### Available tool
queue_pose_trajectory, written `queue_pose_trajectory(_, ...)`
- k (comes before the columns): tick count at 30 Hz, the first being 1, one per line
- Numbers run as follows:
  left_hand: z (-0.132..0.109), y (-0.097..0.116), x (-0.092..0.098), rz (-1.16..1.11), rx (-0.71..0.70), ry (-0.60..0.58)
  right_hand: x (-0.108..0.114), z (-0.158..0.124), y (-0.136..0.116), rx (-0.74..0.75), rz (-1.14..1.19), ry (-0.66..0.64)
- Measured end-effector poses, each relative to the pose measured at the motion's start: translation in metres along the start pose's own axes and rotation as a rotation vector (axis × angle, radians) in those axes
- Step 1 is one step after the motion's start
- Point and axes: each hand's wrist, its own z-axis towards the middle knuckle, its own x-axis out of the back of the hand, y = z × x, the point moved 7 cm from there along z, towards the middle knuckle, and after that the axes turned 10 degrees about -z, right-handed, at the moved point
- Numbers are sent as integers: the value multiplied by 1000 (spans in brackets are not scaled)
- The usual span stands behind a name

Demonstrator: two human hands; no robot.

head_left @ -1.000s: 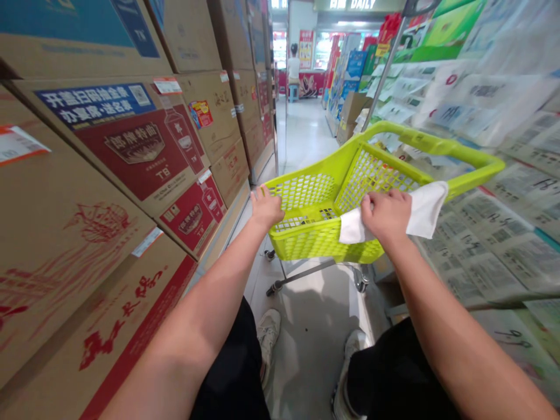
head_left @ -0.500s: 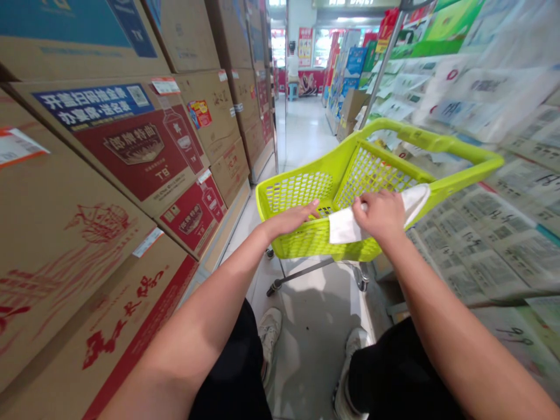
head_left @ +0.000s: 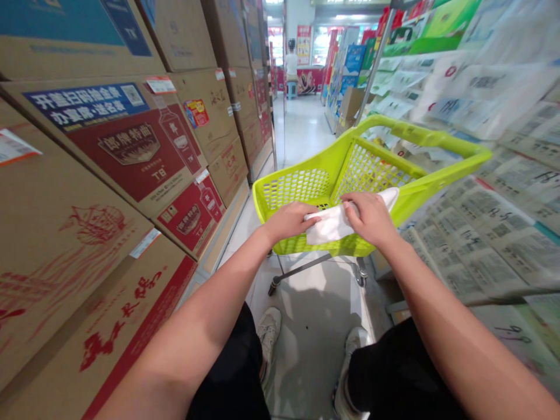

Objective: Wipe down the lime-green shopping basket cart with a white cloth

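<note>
A lime-green shopping cart [head_left: 301, 184] stands sideways in front of me, its handle end to the right. Over its near rim lies a white cloth [head_left: 329, 226]. My right hand [head_left: 370, 216] is closed on the cloth, and one end sticks out to the right behind the wrist. At the cloth's left end, my left hand [head_left: 291, 221] pinches its edge between thumb and fingers. Some of the left fingers are hidden behind the rim and cloth.
Stacked cardboard cartons [head_left: 131, 146] wall the left side. Packs of paper goods [head_left: 472, 216] are piled close on the right. A metal post [head_left: 378, 64] rises behind the cart. Further down the aisle are a person [head_left: 291, 65] and a blue stool [head_left: 291, 89].
My left hand has gone from lying with fingers stretched on the rim to gripping the cloth's left end. My right hand and the cloth have shifted left along the rim.
</note>
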Motion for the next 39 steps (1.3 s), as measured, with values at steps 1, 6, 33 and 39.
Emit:
queue_pose_trajectory(1, 0, -1, 0, 10, 0, 3, 4, 0, 15, -56, -44, 24)
queue_pose_trajectory(6, 2, 4, 1, 37, 16, 11, 17, -1, 72, -240, -245, 111)
queue_pose_trajectory(33, -1, 2, 6, 157, 217, 49, -12, 7, -9, 47, -195, 81)
queue_pose_trajectory(39, 0, 6, 5, 130, 187, 58, 0, 9, 53, -150, -326, 232)
